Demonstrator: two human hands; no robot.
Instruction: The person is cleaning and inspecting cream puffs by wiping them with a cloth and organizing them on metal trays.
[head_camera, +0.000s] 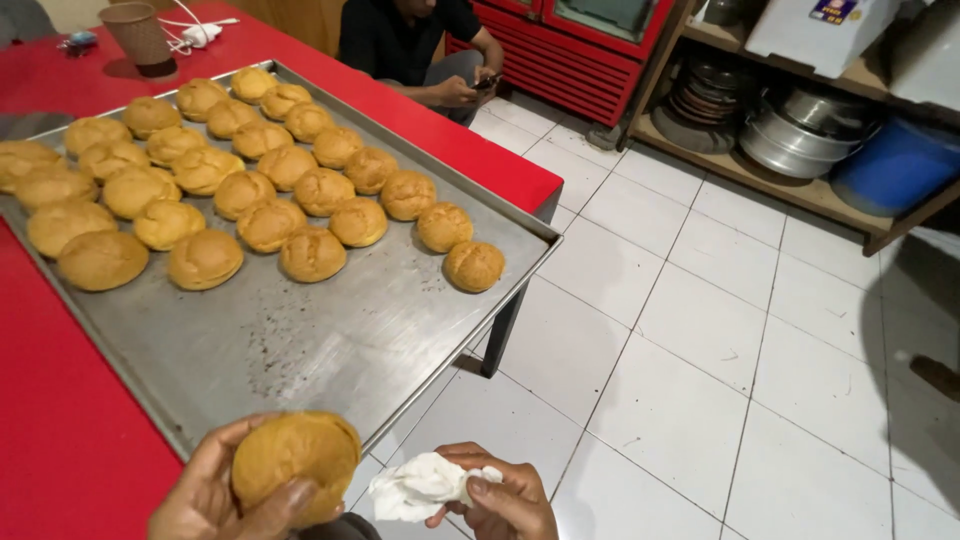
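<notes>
My left hand (205, 500) holds a round golden-brown bun (295, 458) at the bottom of the view, just past the near corner of the metal baking tray (320, 350). My right hand (505, 505) grips a crumpled white cloth or bag (420, 487) beside it, over the floor. Several more buns (205, 258) lie in rows on the far and left part of the tray; the closest single bun (474, 265) sits near the tray's right edge.
The tray rests on a red table (60, 440). A seated person (420, 50) holds a phone at the far end. A woven cup (138, 35) stands on the table. Shelves with metal pans (800, 130) and a blue tub (895, 165) line the right; white tiled floor (700, 350) lies between.
</notes>
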